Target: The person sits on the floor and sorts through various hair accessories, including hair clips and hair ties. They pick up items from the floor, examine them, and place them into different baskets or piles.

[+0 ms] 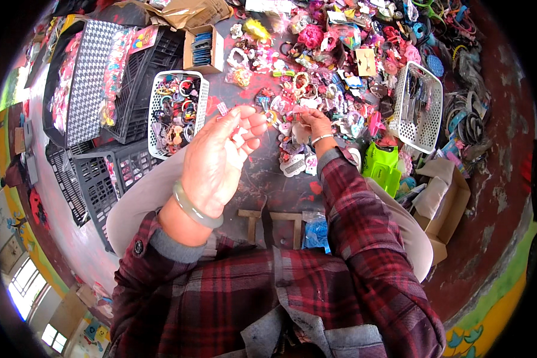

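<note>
My left hand (210, 161) is turned palm up with its fingers curled, holding several small pink and white hair accessories (238, 136). A little pink comb-like piece (222, 108) sticks out beside the thumb. Farther right, my right hand (317, 124) has its fingertips pinched together at the near edge of the heap of hair accessories (340, 83); what is between them is too small to make out. Just below that hand lie white and dark hair clips (292, 165).
On the left stands a white basket (153, 134) of hair ties and clips, near black crates (95, 173). A small cardboard box (213, 62) stands behind it. To the right are another white basket (422, 138), a bright green container (380, 167) and an open cardboard box (452, 209).
</note>
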Tool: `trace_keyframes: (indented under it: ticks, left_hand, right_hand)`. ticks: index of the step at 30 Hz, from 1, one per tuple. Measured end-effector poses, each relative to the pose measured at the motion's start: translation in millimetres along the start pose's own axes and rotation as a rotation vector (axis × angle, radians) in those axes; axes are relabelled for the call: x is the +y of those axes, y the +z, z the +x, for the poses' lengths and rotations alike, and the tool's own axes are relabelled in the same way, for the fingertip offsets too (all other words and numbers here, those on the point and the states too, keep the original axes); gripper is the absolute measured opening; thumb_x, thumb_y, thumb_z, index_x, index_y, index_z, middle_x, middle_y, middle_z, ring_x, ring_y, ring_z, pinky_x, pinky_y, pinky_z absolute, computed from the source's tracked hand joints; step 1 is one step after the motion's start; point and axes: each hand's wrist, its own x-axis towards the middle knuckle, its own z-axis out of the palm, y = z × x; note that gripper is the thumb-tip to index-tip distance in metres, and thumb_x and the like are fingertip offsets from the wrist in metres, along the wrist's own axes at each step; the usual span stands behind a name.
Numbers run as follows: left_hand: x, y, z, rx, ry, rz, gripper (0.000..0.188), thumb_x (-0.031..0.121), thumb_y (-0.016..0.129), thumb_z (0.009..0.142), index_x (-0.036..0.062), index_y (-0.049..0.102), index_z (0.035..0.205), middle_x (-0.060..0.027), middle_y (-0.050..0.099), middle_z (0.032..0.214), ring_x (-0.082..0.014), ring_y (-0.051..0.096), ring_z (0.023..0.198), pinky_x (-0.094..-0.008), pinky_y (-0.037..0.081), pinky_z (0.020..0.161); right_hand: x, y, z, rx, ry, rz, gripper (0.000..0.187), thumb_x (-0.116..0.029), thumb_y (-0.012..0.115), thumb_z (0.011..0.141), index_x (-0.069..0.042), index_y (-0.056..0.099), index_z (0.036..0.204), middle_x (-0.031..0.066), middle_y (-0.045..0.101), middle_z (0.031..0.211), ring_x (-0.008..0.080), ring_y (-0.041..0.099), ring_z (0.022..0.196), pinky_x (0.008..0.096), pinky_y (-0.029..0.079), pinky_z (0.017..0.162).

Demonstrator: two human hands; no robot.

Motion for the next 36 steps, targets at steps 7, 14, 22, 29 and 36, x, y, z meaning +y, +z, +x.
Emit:
trace_keyframes:
  ticks: [7, 14, 22, 29, 36]
  left_hand:
    - [-3, -5, 4, 0.016, -0.009, -0.027, 0.022, 0.016, 0.053, 0.086, 0.0007, 0.055, 0.101, -0.0139, 0.06, 0.098, -0.0212, 0.056, 0.092, -0.0311, 0.045, 0.078]
    - [-4, -15, 7, 0.113, 0.072, -0.197, 0.014, 0.016, 0.054, 0.086, 0.0039, 0.056, 0.093, -0.0088, 0.059, 0.092, -0.0183, 0.056, 0.086, -0.0303, 0.044, 0.076]
    - [121, -12, -61, -0.312, 0.516, -0.225, 0.033, 0.011, 0.046, 0.089, -0.0056, 0.042, 0.118, -0.0123, 0.055, 0.097, -0.0201, 0.052, 0.092, -0.0316, 0.042, 0.084]
    - [122, -34, -62, -0.192, 0.443, -0.265, 0.028, 0.011, 0.046, 0.089, -0.0041, 0.047, 0.113, -0.0124, 0.056, 0.1, -0.0201, 0.052, 0.091, -0.0323, 0.042, 0.082]
    - [113, -39, -47, -0.102, 0.219, -0.268, 0.021, 0.011, 0.049, 0.087, 0.0007, 0.052, 0.105, -0.0091, 0.058, 0.094, -0.0182, 0.052, 0.085, -0.0303, 0.041, 0.074]
  right_hand:
    - [-84, 71, -34, -0.64, -0.163, 0.51, 0.008, 0.003, 0.058, 0.077, -0.002, 0.059, 0.083, 0.0108, 0.062, 0.086, 0.019, 0.059, 0.075, 0.0289, 0.048, 0.071]
    - [-139, 119, -72, -0.94, -0.226, 0.643, 0.007, 0.003, 0.056, 0.076, -0.003, 0.057, 0.08, 0.0103, 0.058, 0.087, 0.0165, 0.052, 0.068, 0.0273, 0.043, 0.068]
    - [-86, 63, -13, -0.384, -0.097, 0.011, 0.012, 0.0, 0.053, 0.078, -0.007, 0.062, 0.082, 0.003, 0.063, 0.08, 0.0119, 0.058, 0.07, 0.0227, 0.045, 0.059]
    - [4, 139, -11, -0.429, -0.366, -1.446, 0.032, -0.016, 0.056, 0.078, -0.015, 0.057, 0.111, 0.0119, 0.059, 0.106, 0.0304, 0.059, 0.09, 0.037, 0.047, 0.08]
    - [61, 193, 16, -0.405, -0.346, -1.797, 0.037, -0.014, 0.046, 0.082, 0.001, 0.047, 0.116, 0.0187, 0.047, 0.121, 0.0326, 0.047, 0.112, 0.0388, 0.044, 0.087]
